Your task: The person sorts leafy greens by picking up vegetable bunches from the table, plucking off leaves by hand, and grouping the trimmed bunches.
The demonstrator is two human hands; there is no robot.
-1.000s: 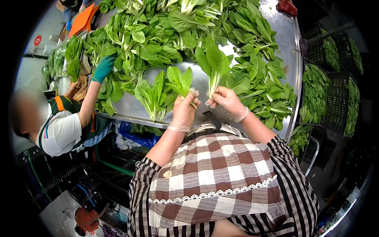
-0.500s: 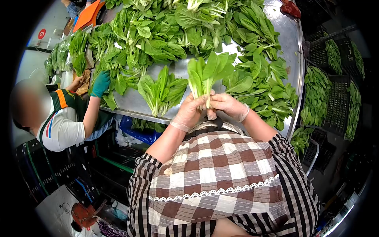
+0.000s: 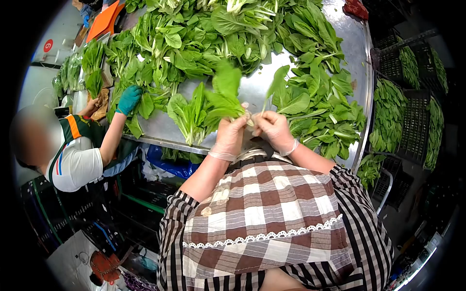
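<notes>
Left hand (image 3: 232,134), clear glove: fingers closed round the stem ends of a small bunch of greens (image 3: 225,92), leaves blurred, mid-frame. Right hand (image 3: 273,128), likewise gloved: fingertips pinched on the stalk of a single leaf (image 3: 278,82), seemingly parted from the bunch; we judge this one partly trimmed. Just left of the hands, on the metal surface (image 3: 358,53): a gathered bunch (image 3: 190,116), stems toward the lower frame, which we take as done. Right of the hands: loose greens (image 3: 323,109). Upper centre: a large heap (image 3: 204,46); most, we reckon, remains. Left: a co-worker's teal-gloved hand (image 3: 129,100) over greens. Right edge: filled crates (image 3: 413,121), stage untold.
</notes>
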